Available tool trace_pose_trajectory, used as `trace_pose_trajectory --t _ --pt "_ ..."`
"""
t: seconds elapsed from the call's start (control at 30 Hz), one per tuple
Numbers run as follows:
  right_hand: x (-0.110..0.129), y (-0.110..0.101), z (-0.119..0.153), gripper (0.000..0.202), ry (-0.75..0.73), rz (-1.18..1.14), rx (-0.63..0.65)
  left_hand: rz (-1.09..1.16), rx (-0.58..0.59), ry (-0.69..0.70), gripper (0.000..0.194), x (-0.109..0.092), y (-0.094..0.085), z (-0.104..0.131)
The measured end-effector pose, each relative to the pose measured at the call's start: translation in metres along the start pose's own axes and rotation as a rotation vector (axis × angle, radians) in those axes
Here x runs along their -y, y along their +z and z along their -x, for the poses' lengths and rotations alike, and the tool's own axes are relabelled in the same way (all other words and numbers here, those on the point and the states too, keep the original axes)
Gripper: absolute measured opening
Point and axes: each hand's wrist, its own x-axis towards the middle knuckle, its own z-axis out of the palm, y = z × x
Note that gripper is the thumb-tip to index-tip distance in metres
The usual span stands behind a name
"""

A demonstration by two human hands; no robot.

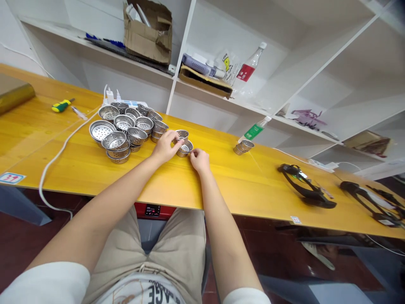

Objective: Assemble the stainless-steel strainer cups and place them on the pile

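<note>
Two small perforated metal cups stand close together in front of my hands, a farther cup (pixel 182 134) and a nearer cup (pixel 185 147). My left hand (pixel 166 147) is at their left, thumb and forefinger closing on the farther cup's near rim. At the right side of the nearer cup, my right hand (pixel 200 160) has its fingers curled, with the fingertips against the rim. A cluster of several similar cups (pixel 115 141), some stacked, stands left of my left hand.
A short stack of cups (pixel 243 147) stands farther right beside a green-labelled bottle (pixel 254 131). Black headset-like frames (pixel 305 190) lie at the right. A screwdriver (pixel 61 105) and a white cable (pixel 60 154) are at the left. White shelving (pixel 205 103) rises behind the table.
</note>
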Motion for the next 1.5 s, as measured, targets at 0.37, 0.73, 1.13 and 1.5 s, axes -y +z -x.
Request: trace_pose_trajectory --t 0.37,0.73,1.13,1.5 --pt "-0.001 -0.001 0.000 0.022 0.014 0.020 0.008 -0.501 0.136 -0.085 0.029 -0.015 -0.030 -0.010" --pt "-0.003 -0.003 -0.001 0.023 0.102 0.070 -0.045 -0.439 0.437 -0.120 0.032 -0.009 -0.008 0.000" --pt "-0.004 -0.007 0.001 0.023 0.189 0.145 -0.045 -0.349 0.451 -0.164 0.028 0.002 -0.007 0.004" --pt "-0.007 -0.009 0.000 0.019 0.227 0.041 -0.075 -0.326 0.465 -0.158 0.026 0.003 -0.007 0.006"
